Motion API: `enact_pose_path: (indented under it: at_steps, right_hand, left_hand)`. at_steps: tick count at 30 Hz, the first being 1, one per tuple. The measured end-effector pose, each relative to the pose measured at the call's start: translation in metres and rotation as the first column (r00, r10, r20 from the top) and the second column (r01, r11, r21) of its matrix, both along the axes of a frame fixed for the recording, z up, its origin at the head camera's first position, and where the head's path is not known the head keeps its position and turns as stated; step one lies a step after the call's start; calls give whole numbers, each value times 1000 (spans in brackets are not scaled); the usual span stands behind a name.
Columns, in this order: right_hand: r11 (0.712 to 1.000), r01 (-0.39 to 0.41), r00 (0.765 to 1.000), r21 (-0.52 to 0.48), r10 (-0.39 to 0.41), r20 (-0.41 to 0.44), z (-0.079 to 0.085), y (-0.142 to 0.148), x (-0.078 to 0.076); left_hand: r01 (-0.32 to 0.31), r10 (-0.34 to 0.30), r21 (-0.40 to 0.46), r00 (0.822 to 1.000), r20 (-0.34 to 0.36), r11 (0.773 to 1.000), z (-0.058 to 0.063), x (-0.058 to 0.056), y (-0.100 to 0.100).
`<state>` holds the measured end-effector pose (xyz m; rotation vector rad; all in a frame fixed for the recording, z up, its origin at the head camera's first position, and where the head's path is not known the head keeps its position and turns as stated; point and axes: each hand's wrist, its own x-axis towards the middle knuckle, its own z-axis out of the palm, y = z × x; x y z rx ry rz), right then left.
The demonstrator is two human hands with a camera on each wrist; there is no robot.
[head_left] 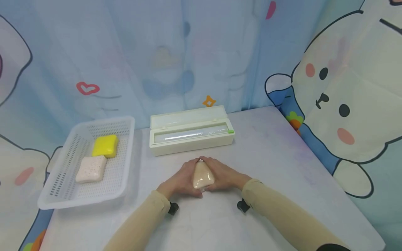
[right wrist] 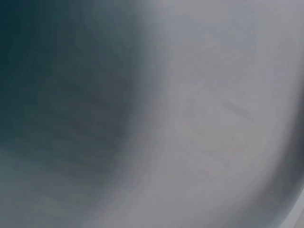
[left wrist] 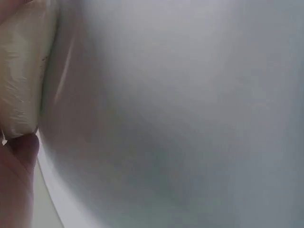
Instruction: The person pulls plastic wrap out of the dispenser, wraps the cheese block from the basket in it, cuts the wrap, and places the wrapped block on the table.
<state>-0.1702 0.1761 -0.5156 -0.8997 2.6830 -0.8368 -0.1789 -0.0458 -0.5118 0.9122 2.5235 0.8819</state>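
- Left hand [head_left: 184, 177]: fingers curl round the left side of 1 cream wrapped block [head_left: 203, 175].
- Right hand [head_left: 223, 175]: fingers curl round its right side.
- Cream wrapped block: sits between the 2 hands, in front of the white box [head_left: 192, 147]; contact with the table [head_left: 267, 146] cannot be determined.
- White box: lid [head_left: 188, 118] stands raised; clear roll [head_left: 191, 134] lies inside.
- White basket [head_left: 127, 164], at left, holds 1 yellow block [head_left: 105, 145] and 1 pale speckled block [head_left: 91, 169].
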Motion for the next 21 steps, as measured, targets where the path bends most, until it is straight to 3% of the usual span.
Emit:
enact_pose_path:
  at_steps: [10,15,21]
  right_hand:
    - [998,59,997,12,-59,51,2,12,8]
    - [994,107,992,-35,-104,78,5,22,12]
    - [993,109,993,-46,-106,60,0,27,11]
  left_hand:
    - [-80,82,77,996,-21,994,2,13,-16]
    - [-98,99,59,995,-26,993,0,14,-17]
    - [-104,106,46,993,-50,994,-6,14,-18]
